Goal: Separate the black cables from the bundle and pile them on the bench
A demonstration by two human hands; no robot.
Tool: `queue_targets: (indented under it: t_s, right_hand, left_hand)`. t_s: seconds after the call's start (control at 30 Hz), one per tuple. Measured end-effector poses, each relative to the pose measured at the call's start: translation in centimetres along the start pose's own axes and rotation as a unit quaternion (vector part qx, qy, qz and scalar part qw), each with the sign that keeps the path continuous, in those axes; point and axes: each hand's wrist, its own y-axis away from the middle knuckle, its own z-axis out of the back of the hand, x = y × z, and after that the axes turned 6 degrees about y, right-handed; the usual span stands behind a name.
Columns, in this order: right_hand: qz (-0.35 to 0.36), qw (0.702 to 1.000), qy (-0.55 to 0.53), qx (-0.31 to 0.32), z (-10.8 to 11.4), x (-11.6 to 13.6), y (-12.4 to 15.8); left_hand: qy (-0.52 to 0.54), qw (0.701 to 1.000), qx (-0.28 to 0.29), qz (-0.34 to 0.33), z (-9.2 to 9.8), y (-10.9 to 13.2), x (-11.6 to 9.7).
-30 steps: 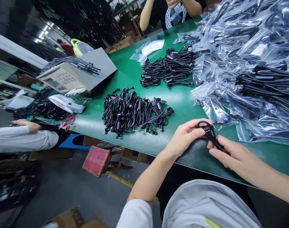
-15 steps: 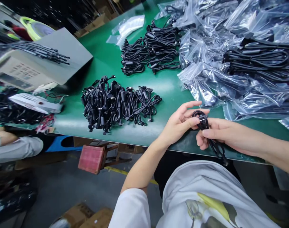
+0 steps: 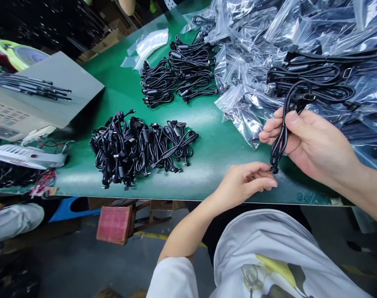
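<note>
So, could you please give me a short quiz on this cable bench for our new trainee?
1. True or false: the black cable in the right hand is sealed in a bag.
2. Where does the left hand touch that cable? A: its lower end. B: its top loop. C: nowhere.
3. On which side of the green table do the bagged cables lie, left or right?
Key: 1 false; 2 A; 3 right.
</note>
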Motion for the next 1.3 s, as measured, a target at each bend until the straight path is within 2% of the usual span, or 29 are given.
queue_targets:
  t_s: [0.07, 0.2, 0.27, 0.7, 0.93, 1.13, 1.3]
  right_hand:
    - [0.0, 1.0, 0.001, 0.005, -0.1, -0.1, 0.1]
    - [-0.01, 1.0, 0.006, -0.009, 0.0, -0.2, 0.1]
    - [-0.018, 1.0, 0.003, -0.015, 0.1, -0.4, 0.0]
    - [-0.032, 0.999, -0.024, -0.013, 0.3, -0.5, -0.1]
    - [-0.071, 0.994, -0.078, -0.021, 0.0, 0.3, -0.2]
    - [-0.11, 0.989, -0.094, -0.031, 0.2, 0.0, -0.7]
    - [-0.114, 0.988, -0.096, -0.03, 0.2, -0.2, -0.9]
  left_hand:
    - [-0.001, 1.0, -0.016, -0.015, -0.5, -0.2, 0.1]
    - [-0.049, 0.993, -0.086, -0.071, -1.0, -0.1, 0.3]
    - [-0.061, 0.99, -0.103, -0.074, -1.0, 0.0, 0.2]
    - [-0.064, 0.992, -0.092, -0.066, -0.7, -0.1, 0.4]
    - [-0.102, 0.988, -0.098, -0.066, -0.8, -0.1, 0.4]
    - [-0.107, 0.987, -0.096, -0.076, -0.7, -0.1, 0.5]
    - [-0.105, 0.986, -0.101, -0.086, -0.6, 0.0, 0.6]
